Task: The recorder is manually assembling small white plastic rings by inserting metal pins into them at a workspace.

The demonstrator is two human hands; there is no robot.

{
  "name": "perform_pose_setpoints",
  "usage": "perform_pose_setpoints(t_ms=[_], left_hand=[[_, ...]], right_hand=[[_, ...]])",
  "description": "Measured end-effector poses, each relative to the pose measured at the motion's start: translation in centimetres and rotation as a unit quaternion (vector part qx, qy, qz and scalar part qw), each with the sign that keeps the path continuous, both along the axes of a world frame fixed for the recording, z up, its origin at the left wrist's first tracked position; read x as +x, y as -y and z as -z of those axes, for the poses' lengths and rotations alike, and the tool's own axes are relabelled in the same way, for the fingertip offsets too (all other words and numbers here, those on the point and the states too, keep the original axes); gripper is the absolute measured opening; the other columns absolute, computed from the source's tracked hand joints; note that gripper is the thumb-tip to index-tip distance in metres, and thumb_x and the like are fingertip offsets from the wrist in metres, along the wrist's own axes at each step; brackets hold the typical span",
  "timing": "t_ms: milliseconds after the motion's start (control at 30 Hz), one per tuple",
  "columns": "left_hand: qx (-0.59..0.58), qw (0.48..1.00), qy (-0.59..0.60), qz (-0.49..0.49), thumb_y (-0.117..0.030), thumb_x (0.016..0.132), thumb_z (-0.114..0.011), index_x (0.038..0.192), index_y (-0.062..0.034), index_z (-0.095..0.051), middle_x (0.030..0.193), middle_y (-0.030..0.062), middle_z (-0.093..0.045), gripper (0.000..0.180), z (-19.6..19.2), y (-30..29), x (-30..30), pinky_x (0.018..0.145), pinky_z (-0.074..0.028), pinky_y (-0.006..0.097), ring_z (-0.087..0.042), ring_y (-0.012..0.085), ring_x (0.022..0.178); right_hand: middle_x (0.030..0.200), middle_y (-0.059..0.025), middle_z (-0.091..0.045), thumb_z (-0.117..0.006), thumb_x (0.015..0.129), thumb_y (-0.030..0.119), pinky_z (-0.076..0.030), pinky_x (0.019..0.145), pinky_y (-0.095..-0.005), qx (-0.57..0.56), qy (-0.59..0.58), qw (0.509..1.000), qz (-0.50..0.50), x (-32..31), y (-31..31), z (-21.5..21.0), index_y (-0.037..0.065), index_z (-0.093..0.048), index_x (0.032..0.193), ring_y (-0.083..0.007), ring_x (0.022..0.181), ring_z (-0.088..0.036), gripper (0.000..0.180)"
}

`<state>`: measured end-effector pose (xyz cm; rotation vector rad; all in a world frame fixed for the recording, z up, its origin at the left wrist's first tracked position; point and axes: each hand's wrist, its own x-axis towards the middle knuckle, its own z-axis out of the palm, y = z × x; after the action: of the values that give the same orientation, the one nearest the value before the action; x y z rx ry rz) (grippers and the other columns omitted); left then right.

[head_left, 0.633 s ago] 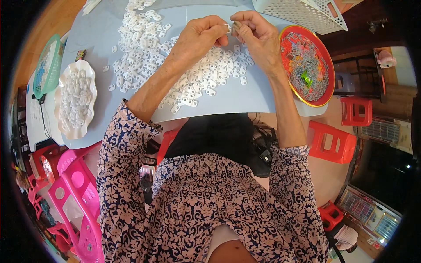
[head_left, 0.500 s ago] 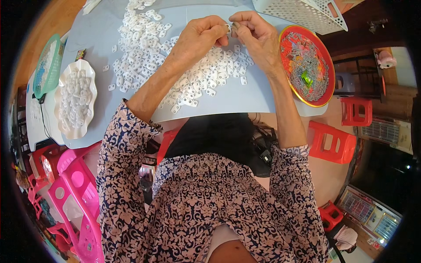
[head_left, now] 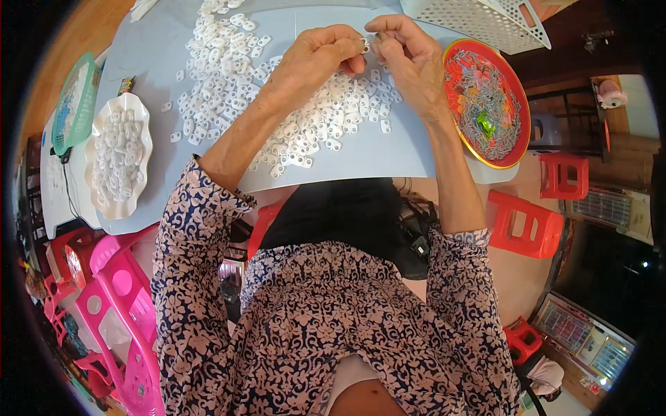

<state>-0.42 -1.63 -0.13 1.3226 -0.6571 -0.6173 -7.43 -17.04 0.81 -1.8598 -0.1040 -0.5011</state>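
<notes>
Over the far middle of the pale blue table (head_left: 361, 163), my left hand (head_left: 322, 55) pinches a small white plastic piece (head_left: 365, 45) with holes between thumb and forefinger. Close on its right is my right hand (head_left: 413, 66), thumb bent against its curled fingers and forefinger reaching out above. Whatever sits between the right fingertips is too small to make out. Below and left of both hands spreads a loose heap of similar white two-holed pieces (head_left: 222, 97). Beside my right wrist stands a round red tray (head_left: 524, 132) with a gold rim, holding many thin grey screw-like pieces (head_left: 489, 104).
At the left, a white wavy-edged dish (head_left: 116, 210) holds more white pieces, with a green mesh basket (head_left: 89, 104) beyond it. A white perforated basket (head_left: 479, 24) stands at the far right. A pink chair (head_left: 125, 305) and a red stool (head_left: 527, 225) flank me.
My right hand has shifted slightly to the right, its thumb drawing back from the white piece. My left hand stays nearly in place, still pinching the piece.
</notes>
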Motion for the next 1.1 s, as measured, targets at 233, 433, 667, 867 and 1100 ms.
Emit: perform_pose_setpoints(t_ms=[233, 433, 667, 867, 1100], left_hand=[[0.012, 1.0, -0.02, 0.009, -0.02, 0.089, -0.052, 0.083, -0.002, -0.062, 0.072, 0.0034, -0.06, 0.021, 0.04, -0.1, 0.21, 0.069, -0.042, 0.024, -0.051, 0.01, 0.07], [-0.004, 1.0, -0.011, 0.016, -0.02, 0.089, -0.053, 0.082, -0.0017, -0.061, 0.072, 0.0034, -0.06, 0.021, 0.35, -0.06, 0.33, 0.068, -0.043, 0.024, -0.051, 0.0098, 0.069], [-0.001, 1.0, -0.001, 0.017, -0.021, 0.089, -0.053, 0.082, -0.0018, -0.061, 0.072, 0.0034, -0.06, 0.022, 0.47, 0.02, 0.31, 0.069, -0.043, 0.024, -0.052, 0.0095, 0.07], [0.003, 1.0, 0.029, 0.008, -0.022, 0.089, -0.053, 0.08, -0.0022, -0.061, 0.071, 0.003, -0.059, 0.023, 0.21, -0.07, 0.21, 0.067, -0.043, 0.023, -0.052, 0.0092, 0.069], [0.021, 0.995, 0.092, 0.011, -0.021, 0.089, -0.051, 0.079, -0.0024, -0.061, 0.071, 0.0029, -0.06, 0.023, 0.23, -0.31, 0.38, 0.066, -0.042, 0.023, -0.052, 0.0087, 0.069]], right_hand=[[0.062, 0.0076, -0.048, -0.052, 0.084, 0.005, -0.032, 0.05, -0.0178, -0.026, 0.015, 1.0, 0.011, -0.03, -0.37, 0.1, 0.003, -0.062, 0.095, -0.0006, 0.057, -0.04, 0.016], [0.062, 0.0071, -0.049, -0.051, 0.084, 0.005, -0.033, 0.051, -0.0183, -0.015, 0.001, 1.0, 0.007, -0.14, -0.53, -0.14, 0.003, -0.062, 0.094, -0.001, 0.056, -0.04, 0.015], [0.061, 0.0064, -0.049, -0.05, 0.084, 0.006, -0.033, 0.051, -0.0185, -0.019, 0.015, 1.0, 0.002, -0.05, -0.49, 0.15, 0.003, -0.062, 0.093, -0.0011, 0.056, -0.04, 0.015], [0.06, 0.0064, -0.048, -0.049, 0.084, 0.005, -0.033, 0.05, -0.0187, -0.001, 0.025, 1.0, 0.003, 0.07, -0.67, 0.21, 0.003, -0.062, 0.095, -0.0013, 0.056, -0.04, 0.017], [0.061, 0.0064, -0.048, -0.049, 0.084, 0.005, -0.033, 0.05, -0.0187, -0.022, 0.017, 1.0, 0.001, -0.02, -0.47, 0.34, 0.003, -0.063, 0.095, -0.0014, 0.056, -0.039, 0.017]])
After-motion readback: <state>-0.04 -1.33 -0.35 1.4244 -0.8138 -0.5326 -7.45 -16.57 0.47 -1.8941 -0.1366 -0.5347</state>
